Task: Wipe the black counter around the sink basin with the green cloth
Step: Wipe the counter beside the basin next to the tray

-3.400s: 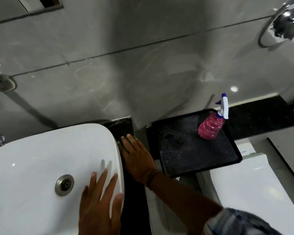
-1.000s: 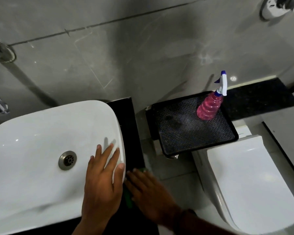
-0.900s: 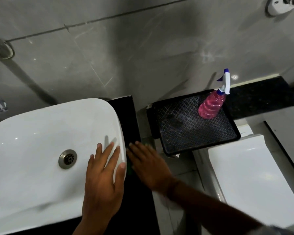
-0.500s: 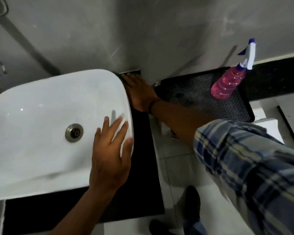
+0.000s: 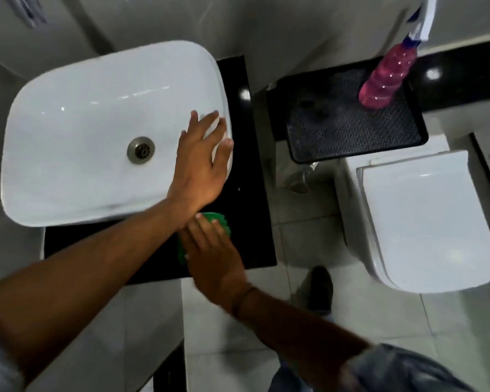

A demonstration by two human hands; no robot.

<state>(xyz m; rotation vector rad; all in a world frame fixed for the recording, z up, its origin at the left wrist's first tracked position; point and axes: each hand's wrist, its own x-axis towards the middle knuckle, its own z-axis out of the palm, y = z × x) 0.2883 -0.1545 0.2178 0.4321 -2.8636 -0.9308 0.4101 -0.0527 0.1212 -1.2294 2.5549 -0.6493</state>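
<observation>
A white sink basin point(image 5: 91, 128) sits on a black counter point(image 5: 252, 179). My left hand point(image 5: 201, 162) lies flat, fingers spread, on the basin's right rim. My right hand point(image 5: 212, 256) presses flat on a green cloth point(image 5: 221, 222) at the counter's front right corner, just in front of the basin. Most of the cloth is hidden under the palm and under my left wrist; only its green edges show.
A black perforated tray point(image 5: 351, 125) to the right holds a pink spray bottle point(image 5: 385, 77). A white toilet point(image 5: 425, 216) with its lid down stands right of the counter. My shoe point(image 5: 317, 290) is on the tiled floor beside the counter edge.
My right hand has slid the cloth from the back right corner of the counter down the right strip to the front corner. My left hand stays on the basin rim.
</observation>
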